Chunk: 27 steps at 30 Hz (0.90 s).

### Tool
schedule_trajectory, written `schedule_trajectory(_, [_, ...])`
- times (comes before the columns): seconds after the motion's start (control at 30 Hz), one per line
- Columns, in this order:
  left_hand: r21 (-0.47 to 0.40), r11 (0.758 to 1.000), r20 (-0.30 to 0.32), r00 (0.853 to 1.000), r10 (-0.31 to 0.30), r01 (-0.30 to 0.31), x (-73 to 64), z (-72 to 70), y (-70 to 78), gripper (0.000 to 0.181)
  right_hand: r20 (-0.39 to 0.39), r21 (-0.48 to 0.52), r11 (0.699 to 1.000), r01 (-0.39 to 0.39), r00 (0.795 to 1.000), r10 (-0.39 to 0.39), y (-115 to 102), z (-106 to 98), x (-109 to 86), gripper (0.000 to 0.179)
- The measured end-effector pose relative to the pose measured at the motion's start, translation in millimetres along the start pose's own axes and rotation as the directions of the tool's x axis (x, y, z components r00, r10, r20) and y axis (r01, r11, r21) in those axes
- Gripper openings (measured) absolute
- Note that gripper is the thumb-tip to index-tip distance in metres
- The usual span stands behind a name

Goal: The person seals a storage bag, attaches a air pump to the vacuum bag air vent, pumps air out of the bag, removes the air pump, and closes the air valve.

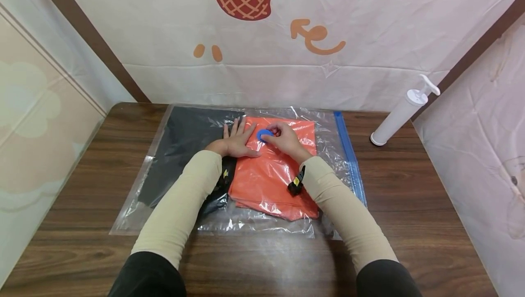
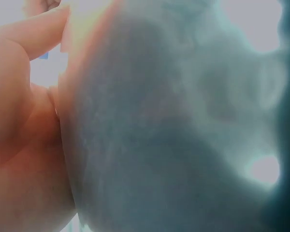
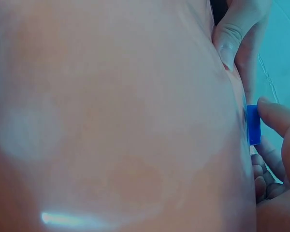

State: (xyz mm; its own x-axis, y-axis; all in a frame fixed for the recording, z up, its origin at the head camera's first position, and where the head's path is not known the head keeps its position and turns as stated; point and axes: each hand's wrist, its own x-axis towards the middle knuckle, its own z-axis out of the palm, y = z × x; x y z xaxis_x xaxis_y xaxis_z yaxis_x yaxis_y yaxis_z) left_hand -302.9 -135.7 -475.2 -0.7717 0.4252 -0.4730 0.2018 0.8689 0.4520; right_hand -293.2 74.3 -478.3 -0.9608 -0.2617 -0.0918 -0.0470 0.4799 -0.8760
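A clear plastic vacuum storage bag point(image 1: 262, 229) lies flat, holding a folded black cloth point(image 1: 184, 137) on the left and a folded orange cloth point(image 1: 270, 174) on the right. My left hand point(image 1: 238, 144) rests on the bag with fingers spread, over the border between the two cloths. With thumb and fingers my right hand point(image 1: 285, 140) pinches the round blue valve cap point(image 1: 263, 135) on the bag above the orange cloth. From the right wrist, the blue cap point(image 3: 253, 124) shows edge-on by the right thumb. Black cloth under film fills much of the left wrist view.
A white hand pump point(image 1: 398, 117) stands tilted on the brown wooden table point(image 1: 410, 206) to the right. The bag's blue zip strip point(image 1: 348, 156) runs along its right edge. A printed cloth backdrop point(image 1: 254, 78) hangs behind the table.
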Motion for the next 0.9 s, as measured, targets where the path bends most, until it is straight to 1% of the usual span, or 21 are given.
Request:
schedule_trajectory(0.23, [0.005,1.000,-0.002,1.000,-0.005,0.005,2.5,0.9,-2.0,0.107,0.001,-0.038,0.999,0.034,0.999,-0.034,0.9,0.5,0.7,0.034])
schedule_trajectory(0.4, [-0.001,1.000,-0.002,1.000,-0.003,0.003,1.5,0.3,-1.7,0.109,0.002,-0.034,0.999,0.031,1.000,-0.031,0.1,0.7,0.5,0.032])
schedule_trajectory(0.47, [-0.001,1.000,0.001,1.000,-0.004,0.004,0.8,0.1,-1.2,0.109,0.003,-0.030,0.999,0.025,1.000,-0.025,-0.3,0.7,0.3,0.033])
schedule_trajectory(0.7, [-0.005,1.000,0.002,1.000,0.002,-0.002,-0.5,-1.2,0.3,0.109,0.003,0.011,1.000,-0.006,1.000,0.006,-0.5,0.5,0.4,0.047])
schedule_trajectory(0.8, [-0.008,1.000,0.003,1.000,0.003,-0.003,-0.9,-1.5,0.9,0.109,0.003,0.005,1.000,-0.002,1.000,0.002,0.5,0.4,0.5,0.047])
schedule_trajectory(0.9, [-0.007,1.000,0.005,1.000,0.000,0.000,-1.2,-1.7,1.3,0.109,0.000,-0.022,1.000,0.012,1.000,-0.012,1.7,0.4,0.8,0.044])
